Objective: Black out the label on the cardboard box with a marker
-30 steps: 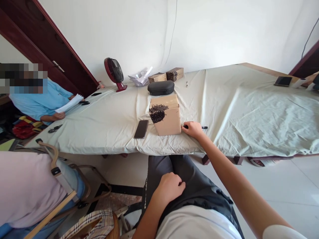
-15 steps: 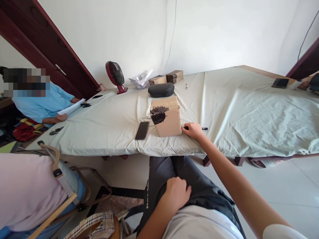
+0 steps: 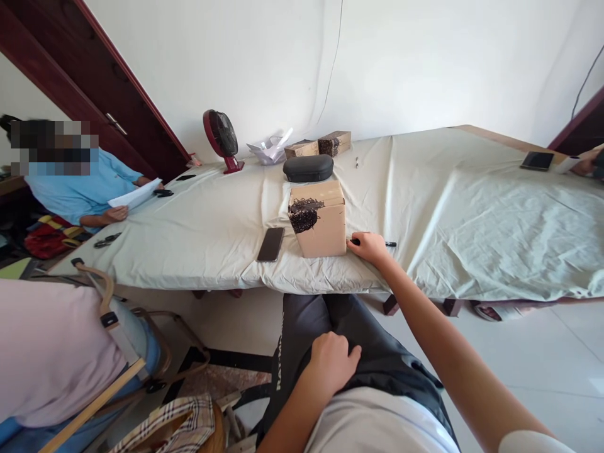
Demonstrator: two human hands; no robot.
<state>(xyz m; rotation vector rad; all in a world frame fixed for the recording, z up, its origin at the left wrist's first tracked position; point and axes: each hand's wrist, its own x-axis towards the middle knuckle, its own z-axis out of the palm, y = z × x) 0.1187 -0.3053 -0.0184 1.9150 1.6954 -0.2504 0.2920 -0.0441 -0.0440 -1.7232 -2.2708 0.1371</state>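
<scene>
My right hand (image 3: 369, 247) is on the cloth-covered table with its fingers closed around a black marker (image 3: 391, 244). One end of the marker sticks out past the right side of the hand, and a dark part shows between the fingers. The fingertips are close to the lower right edge of a cardboard box (image 3: 325, 229), which has black scribble on its top and left corner. In my lap rests my left hand (image 3: 333, 363), its fingers curled under in a loose fist and the thumb apart. Nothing shows in it.
Left of the box lies a phone (image 3: 270, 244). Behind it are a black case (image 3: 308, 168), two small boxes (image 3: 335, 143), a clear basket (image 3: 270, 151) and a red fan (image 3: 223, 138). A co-worker (image 3: 85, 189) holds papers at left; another person's hand (image 3: 585, 162) is at far right.
The view has shifted slightly. Both hands, the marker and the box keep the same places relative to one another.
</scene>
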